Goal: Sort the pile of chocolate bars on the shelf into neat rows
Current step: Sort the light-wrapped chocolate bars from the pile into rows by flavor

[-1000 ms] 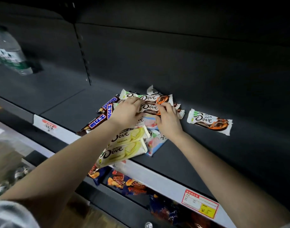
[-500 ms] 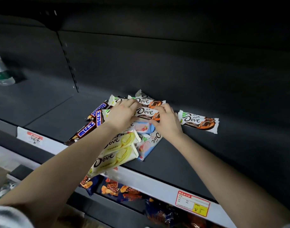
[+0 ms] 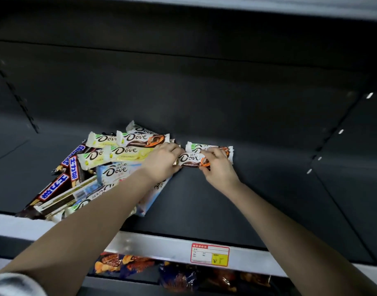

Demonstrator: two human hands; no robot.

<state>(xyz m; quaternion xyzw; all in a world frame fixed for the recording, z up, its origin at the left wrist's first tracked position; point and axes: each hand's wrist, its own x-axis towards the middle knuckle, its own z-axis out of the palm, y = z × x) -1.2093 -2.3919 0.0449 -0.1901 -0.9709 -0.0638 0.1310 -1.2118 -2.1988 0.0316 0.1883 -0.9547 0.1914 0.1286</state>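
A pile of chocolate bars (image 3: 110, 159) lies on the dark shelf (image 3: 204, 199) at centre left: white, yellow and pale blue Dove bars plus brown Snickers bars (image 3: 73, 167). Right of the pile, a brown-and-orange Dove bar (image 3: 190, 160) is held at both ends. My left hand (image 3: 162, 161) pinches its left end and my right hand (image 3: 217, 165) pinches its right end. Just behind it lies another brown-and-orange Dove bar (image 3: 209, 147), partly hidden by my right hand.
The shelf's white front rail (image 3: 153, 246) carries a red-and-yellow price tag (image 3: 210, 254). Below it, dark snack packets (image 3: 179, 276) fill the lower shelf. A black back panel (image 3: 183, 92) rises behind the pile, and a shelf seam (image 3: 332, 189) runs at the right.
Both hands have lifted one brown-and-orange Dove bar out of the pile and carried it right, next to the bar lying apart. The view has shifted right and closer.
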